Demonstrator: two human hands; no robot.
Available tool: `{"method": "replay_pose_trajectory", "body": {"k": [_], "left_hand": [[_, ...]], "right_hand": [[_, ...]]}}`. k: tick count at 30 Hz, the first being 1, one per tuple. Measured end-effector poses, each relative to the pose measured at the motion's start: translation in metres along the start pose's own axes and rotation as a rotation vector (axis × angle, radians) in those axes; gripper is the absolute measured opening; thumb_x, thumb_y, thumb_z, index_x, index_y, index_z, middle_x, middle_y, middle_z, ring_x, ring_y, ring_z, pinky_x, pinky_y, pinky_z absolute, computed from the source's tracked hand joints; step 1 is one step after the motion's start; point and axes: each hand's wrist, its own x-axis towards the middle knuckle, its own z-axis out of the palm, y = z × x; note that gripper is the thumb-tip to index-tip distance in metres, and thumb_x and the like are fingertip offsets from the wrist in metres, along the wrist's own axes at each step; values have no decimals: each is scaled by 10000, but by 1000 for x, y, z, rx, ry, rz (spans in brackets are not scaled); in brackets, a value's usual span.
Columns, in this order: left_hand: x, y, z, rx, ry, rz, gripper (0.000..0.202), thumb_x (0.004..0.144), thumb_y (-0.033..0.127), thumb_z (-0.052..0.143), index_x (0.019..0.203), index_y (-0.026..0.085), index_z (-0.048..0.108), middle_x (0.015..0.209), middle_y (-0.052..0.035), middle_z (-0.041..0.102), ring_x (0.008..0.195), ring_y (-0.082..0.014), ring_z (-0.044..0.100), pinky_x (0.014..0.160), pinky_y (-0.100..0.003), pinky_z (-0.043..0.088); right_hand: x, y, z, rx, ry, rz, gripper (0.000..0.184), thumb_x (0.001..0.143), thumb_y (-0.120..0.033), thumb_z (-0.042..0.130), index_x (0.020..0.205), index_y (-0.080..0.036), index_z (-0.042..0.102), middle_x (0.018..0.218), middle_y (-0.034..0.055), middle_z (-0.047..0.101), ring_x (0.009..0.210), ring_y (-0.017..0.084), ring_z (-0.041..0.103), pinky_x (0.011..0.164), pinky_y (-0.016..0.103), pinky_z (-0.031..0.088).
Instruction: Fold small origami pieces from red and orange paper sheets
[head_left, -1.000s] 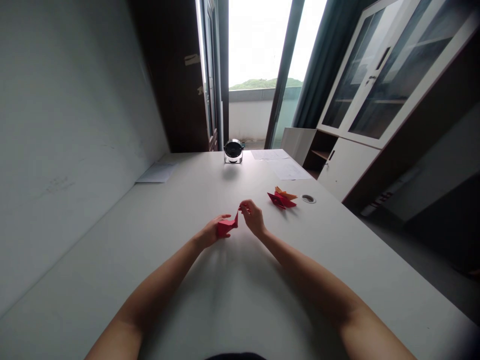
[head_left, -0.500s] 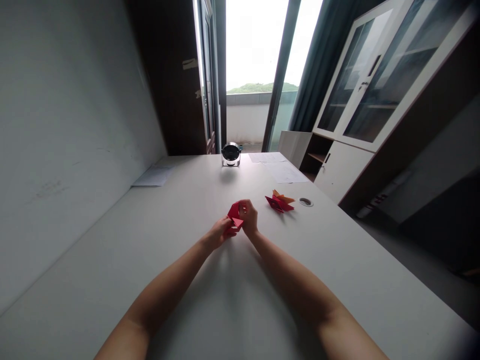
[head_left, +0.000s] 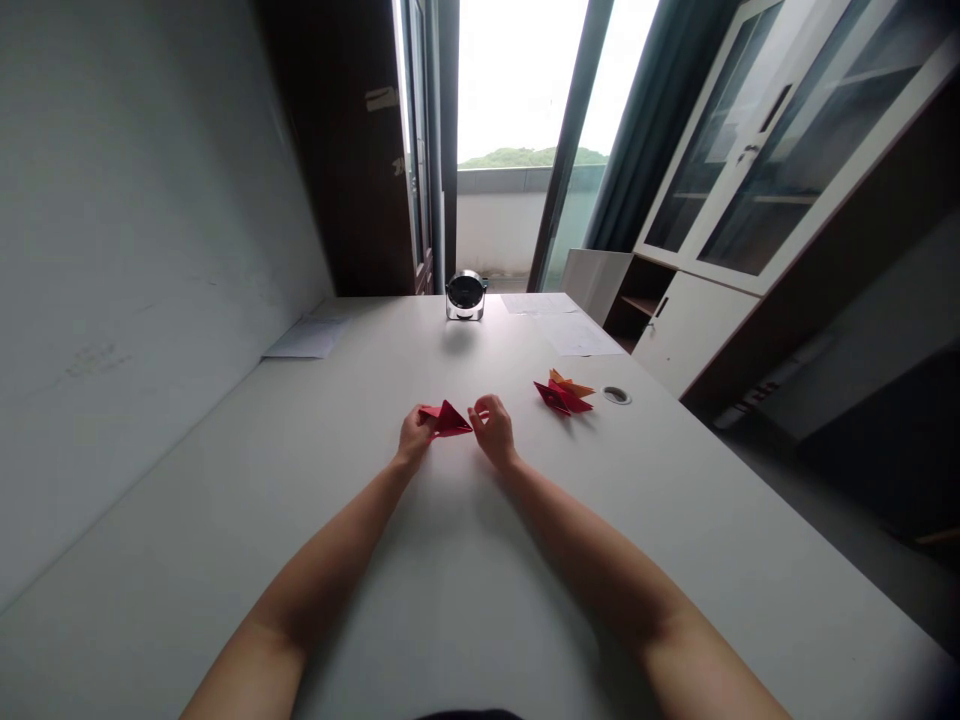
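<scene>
A folded red paper figure [head_left: 448, 419] is stretched between my two hands just above the white table [head_left: 375, 520]. My left hand [head_left: 413, 436] pinches its left tip with closed fingers. My right hand [head_left: 491, 428] pinches its right tip, fingers curled. The paper forms a low pointed triangle between them. To the right lies a small pile of folded red and orange paper figures [head_left: 564, 393].
A small round fan [head_left: 466, 295] stands at the table's far end. Paper sheets [head_left: 307, 339] lie far left, more sheets [head_left: 570, 335] far right. A cable hole [head_left: 616, 396] sits near the pile. A cabinet [head_left: 720, 240] stands on the right, a wall on the left.
My hands have moved apart, drawing the red paper out from a bunched upright shape into a wide flat triangle held by both tips.
</scene>
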Motion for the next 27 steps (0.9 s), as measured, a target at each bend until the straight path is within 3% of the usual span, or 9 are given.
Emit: {"method": "replay_pose_trajectory", "body": {"k": [5, 9, 14, 17, 23, 27], "left_hand": [[-1, -3, -15, 385, 126, 129, 189, 795, 370, 635, 875, 206, 584, 765, -10, 665, 669, -158, 606, 631, -252, 438], [-3, -5, -14, 416, 107, 169, 134, 803, 329, 607, 851, 214, 558, 771, -1, 646, 678, -160, 615, 623, -250, 444], [-5, -7, -10, 394, 77, 215, 150, 800, 342, 610, 819, 204, 557, 749, 4, 621, 672, -150, 592, 614, -238, 441], [-6, -6, -9, 384, 70, 225, 204, 796, 391, 632, 815, 197, 576, 747, -2, 625, 666, -148, 579, 606, -234, 438], [-6, -4, -9, 344, 20, 190, 278, 791, 455, 650, 857, 185, 629, 792, -30, 681, 689, -160, 618, 627, -245, 465], [-7, -1, -9, 285, -13, 120, 254, 798, 417, 622, 887, 183, 662, 824, -44, 715, 710, -175, 645, 621, -253, 478]], "right_hand": [[-12, -25, -1, -49, -223, -194, 98, 937, -269, 531, 878, -219, 590, 886, 39, 598, 834, 175, 575, 784, 310, 489], [-15, -28, 0, -133, -338, -256, 64, 904, -279, 613, 949, -241, 639, 955, 55, 614, 899, 195, 570, 801, 311, 478], [-14, -20, 1, -120, -302, -183, 124, 923, -290, 589, 1026, -242, 640, 958, 42, 604, 860, 170, 595, 783, 290, 471], [-14, -18, 0, -86, -284, -137, 140, 943, -334, 558, 938, -223, 644, 934, 35, 606, 798, 151, 595, 752, 273, 461], [-12, -17, 2, -55, -306, -70, 393, 998, -398, 422, 731, -203, 634, 842, 37, 622, 721, 141, 579, 702, 258, 435], [-12, -14, 4, -85, -305, -56, 299, 930, -420, 541, 730, -212, 620, 763, 23, 632, 712, 158, 576, 699, 265, 439]]}}
